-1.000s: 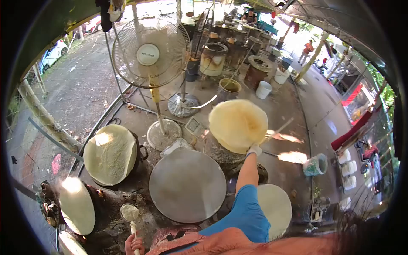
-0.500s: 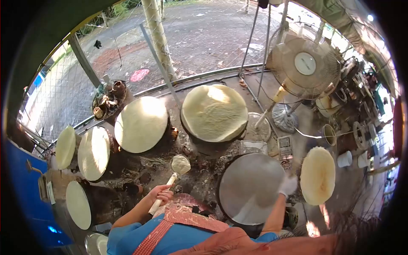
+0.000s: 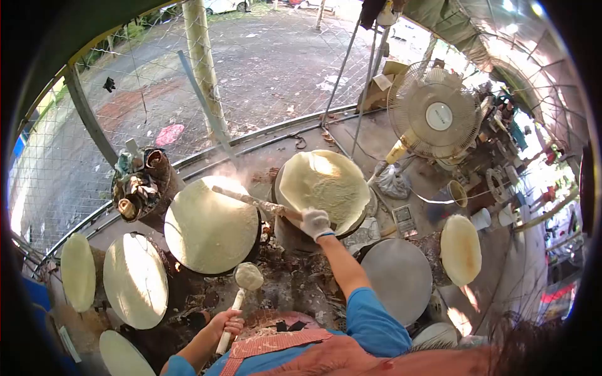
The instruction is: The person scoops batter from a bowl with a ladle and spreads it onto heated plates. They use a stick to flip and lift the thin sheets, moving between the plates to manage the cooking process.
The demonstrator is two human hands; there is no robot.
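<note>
the left hand point(image 3: 227, 323) grips a wooden-handled dabber point(image 3: 241, 289) low on its stiff, light shaft. farther out, the gloved right hand point(image 3: 315, 224) closes on a long stick point(image 3: 251, 200) lying across a thin, floppy, probably tearable crepe point(image 3: 324, 188) on its round griddle.

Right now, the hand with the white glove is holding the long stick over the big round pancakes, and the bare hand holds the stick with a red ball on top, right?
Not quite. The head view shows the ball on that stick is pale cream, not red. The bare left hand grips its handle, and the white-gloved right hand holds the long stick over the round flatbreads.
</note>
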